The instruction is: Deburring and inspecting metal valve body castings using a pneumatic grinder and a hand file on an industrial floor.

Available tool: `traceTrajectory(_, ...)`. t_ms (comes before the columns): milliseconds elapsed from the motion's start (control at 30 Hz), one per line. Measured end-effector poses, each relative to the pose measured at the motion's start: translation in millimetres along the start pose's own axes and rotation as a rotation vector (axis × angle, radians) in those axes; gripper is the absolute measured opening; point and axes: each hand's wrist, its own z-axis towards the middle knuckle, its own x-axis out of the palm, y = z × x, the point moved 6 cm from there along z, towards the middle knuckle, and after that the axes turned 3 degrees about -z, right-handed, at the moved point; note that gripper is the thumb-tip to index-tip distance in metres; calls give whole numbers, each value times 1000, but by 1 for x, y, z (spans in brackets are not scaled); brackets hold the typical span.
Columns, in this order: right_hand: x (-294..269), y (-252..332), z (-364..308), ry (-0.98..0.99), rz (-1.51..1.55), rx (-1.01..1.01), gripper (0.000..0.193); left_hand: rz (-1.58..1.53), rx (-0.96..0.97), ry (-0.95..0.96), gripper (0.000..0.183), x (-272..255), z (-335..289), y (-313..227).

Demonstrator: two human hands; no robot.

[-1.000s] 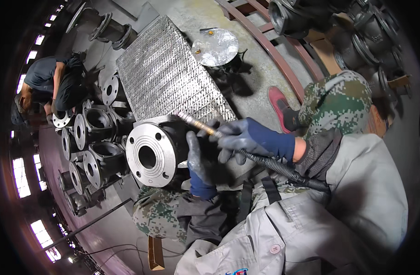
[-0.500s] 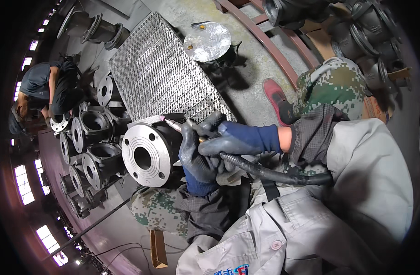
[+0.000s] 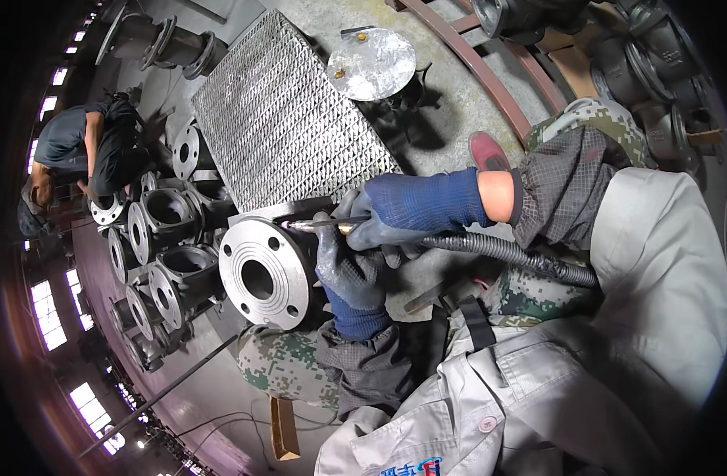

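At left, a round silver metal flange (image 3: 279, 298) looks smooth, softly glossy; far, a rectangular grey metal grating (image 3: 288, 119), rough; near, a pale-grey cloth garment (image 3: 562, 389), matt.

Left hand (image 3: 349, 278), right hand (image 3: 395, 208): two, gloved. Slim tool (image 3: 301, 226): one. Ribbed hose (image 3: 502, 250): one. Near flanged casting (image 3: 236, 282): one; face shows four bolt holes (image 3: 274, 243). Metal grating (image 3: 292, 107): one. Round plate (image 3: 383, 67): one, bearing two yellow bits (image 3: 362, 37). Co-worker (image 3: 66, 139): one. Left-side castings (image 3: 190, 282): several, overlapping, exact count unclear.
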Motion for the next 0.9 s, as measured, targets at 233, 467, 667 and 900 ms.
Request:
traceTrajectory(233, -2, -7, 23, 26, -33, -34, 33, -149, 24, -44, 43, -18, 6, 3)
traceTrajectory(467, -3, 0, 24, 11, -79, -4, 31, -94, 77, -54, 41, -14, 8, -5)
traceTrajectory(667, 2, 4, 26, -26, -57, -62, 32, 58, 198, -167, 41, -36, 14, -2)
traceTrajectory(900, 1, 2, 25, -27, -68, 8, 27, -149, 44, -163, 38, -31, 13, 0)
